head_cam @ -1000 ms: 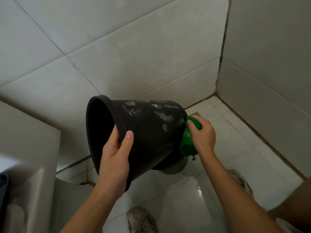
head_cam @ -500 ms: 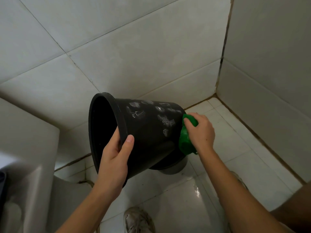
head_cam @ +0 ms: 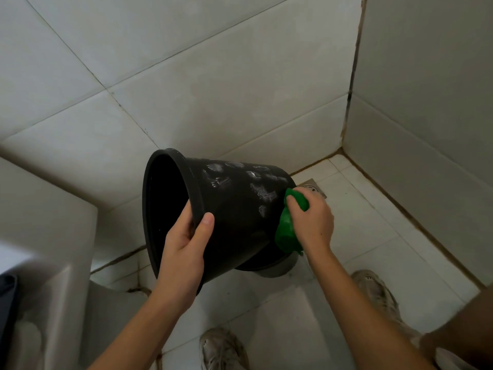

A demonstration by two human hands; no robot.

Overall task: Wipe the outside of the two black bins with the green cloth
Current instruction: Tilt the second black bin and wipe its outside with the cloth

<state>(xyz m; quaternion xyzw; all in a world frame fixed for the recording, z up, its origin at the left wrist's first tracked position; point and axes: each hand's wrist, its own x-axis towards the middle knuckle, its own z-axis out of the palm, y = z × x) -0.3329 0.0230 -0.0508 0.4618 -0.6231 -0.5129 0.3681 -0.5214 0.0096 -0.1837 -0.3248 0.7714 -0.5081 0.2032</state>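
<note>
Bin (head_cam: 234,209) held tipped in midair over the floor: our left hand (head_cam: 184,244) clamps its rim, right hand (head_cam: 312,222) pinches the green cloth (head_cam: 286,231) against the base edge. Mid-wipe; next, we'd judge, sweep up over the smudged wall.

Walls (head_cam: 240,84) were large pale tiles, meeting at a far-right corner with dark, stained grout (head_cam: 352,84). Floor (head_cam: 373,225) was white tile. A metal drain (head_cam: 313,187) sat near that corner. Lighting was dim.
</note>
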